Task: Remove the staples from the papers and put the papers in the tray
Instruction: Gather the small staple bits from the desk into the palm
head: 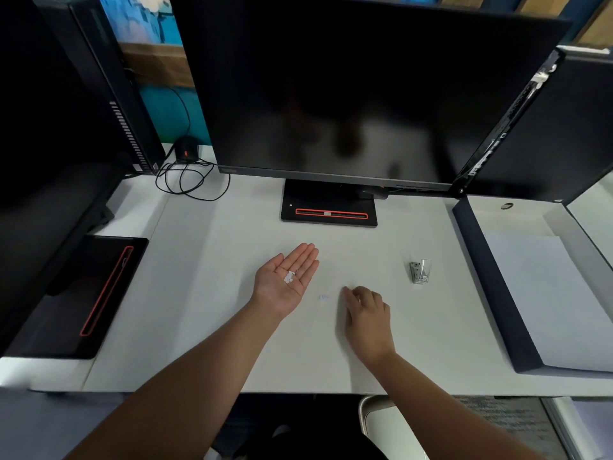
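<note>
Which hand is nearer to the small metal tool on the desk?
The right hand. It is palm down, left of the small metal tool and nearer the person, not touching it. The left hand is farther left, palm up, with small white bits on it.

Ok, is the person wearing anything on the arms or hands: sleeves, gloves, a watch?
Nothing shows. The left forearm and right forearm are bare, no sleeves. The left hand and right hand have no gloves; no watch, bracelet or ring is visible.
</note>
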### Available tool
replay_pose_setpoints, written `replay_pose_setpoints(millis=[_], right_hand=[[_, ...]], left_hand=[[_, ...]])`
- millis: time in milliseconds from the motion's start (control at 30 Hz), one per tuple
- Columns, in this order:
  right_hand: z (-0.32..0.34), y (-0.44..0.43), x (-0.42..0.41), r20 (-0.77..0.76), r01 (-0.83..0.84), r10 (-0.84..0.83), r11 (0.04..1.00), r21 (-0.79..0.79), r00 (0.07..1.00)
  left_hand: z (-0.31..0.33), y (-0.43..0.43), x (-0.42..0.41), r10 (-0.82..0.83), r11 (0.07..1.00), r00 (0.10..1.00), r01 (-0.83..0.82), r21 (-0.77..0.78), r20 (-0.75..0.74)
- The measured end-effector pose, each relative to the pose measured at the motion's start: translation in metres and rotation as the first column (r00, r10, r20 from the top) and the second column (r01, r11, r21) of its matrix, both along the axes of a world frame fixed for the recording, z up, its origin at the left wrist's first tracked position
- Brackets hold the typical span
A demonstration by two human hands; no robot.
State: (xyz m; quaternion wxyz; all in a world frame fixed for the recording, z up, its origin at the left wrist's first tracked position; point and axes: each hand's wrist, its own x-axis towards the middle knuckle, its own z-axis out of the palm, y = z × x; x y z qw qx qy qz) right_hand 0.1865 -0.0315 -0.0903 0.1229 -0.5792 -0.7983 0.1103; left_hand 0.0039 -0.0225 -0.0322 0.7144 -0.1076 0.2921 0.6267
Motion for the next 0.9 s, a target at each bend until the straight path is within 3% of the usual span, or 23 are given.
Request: replay_pose_setpoints(millis=[133, 300, 433, 600, 700, 900], right_hand=[[-0.004, -0.006, 0.007, 0.001, -0.137, 0.137, 0.990, 0.024, 0.991], [-0.012, -0.003, 0.013, 0.063, -0.081, 0.088, 0.992, -0.097, 0.994], [-0.008, -0.007, 0.010, 0.038, -0.225, 0.231, 0.967, -0.122, 0.972], [-0.001, 0.018, 0.008, -0.001, -0.115, 0.116, 0.979, -0.169, 0.993], [-0.003, 0.032, 0.003, 0.009, -0.139, 0.145, 0.967, -0.213, 0.989], [-0.009, 0.030, -0.008, -0.134, -0.225, 0.225, 0.974, 0.013, 0.965]], left_hand=[[0.000, 0.001, -0.003, 0.000, 1.000, 1.000, 0.000, -0.004, 0.001], [-0.003, 0.004, -0.006, 0.000, 1.000, 1.000, 0.000, -0.005, 0.001], [-0.003, 0.005, -0.005, -0.004, 1.000, 1.000, 0.005, -0.002, 0.005], [-0.003, 0.010, -0.005, -0.014, 1.000, 1.000, 0.014, 0.000, 0.006], [-0.004, 0.012, -0.005, -0.022, 1.000, 1.000, 0.022, -0.004, 0.000], [-0.005, 0.016, -0.006, -0.031, 0.999, 1.000, 0.030, -0.019, -0.003]])
